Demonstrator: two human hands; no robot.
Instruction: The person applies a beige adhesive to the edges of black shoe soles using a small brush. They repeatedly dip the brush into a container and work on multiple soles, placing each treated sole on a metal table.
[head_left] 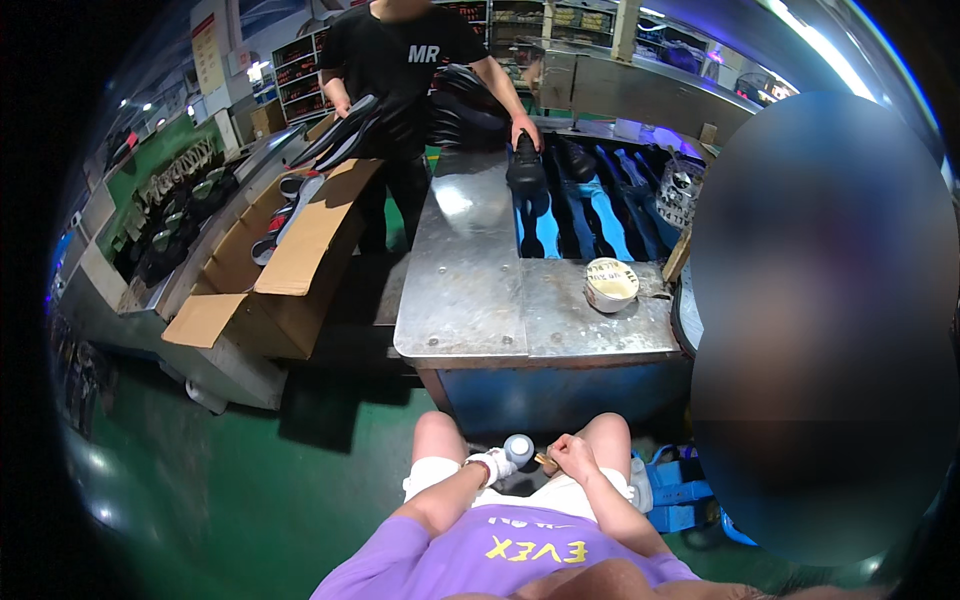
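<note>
- left hand (492, 466), white glove or wrap on it, closed around a small pale bottle (519, 447); grip is narrow, wrapped on the bottle's lower body, rounded top sticks up above the fingers
- right hand (573, 456) just beside the left grip, fingers pinched on a thin brownish stick-like tool (546, 462); too small to tell if brush or applicator
- key relation: tool tip points left toward the bottle, bottle's long axis roughly upright, tool axis roughly level; tip near the bottle, cannot tell if touching
- both hands over the lap, between the bare knees; right hand is the one nearer the tool, left owns the bottle
- forward of both grips: metal bench (470, 290) with a round tin (610, 284) on it, well apart from the hands
- farther on, blue racks with dark shoes; another person's hand (524, 133) rests on a black shoe (525, 165) there
- forward-left of the grips: open cardboard box (270, 290) on the green floor
</note>
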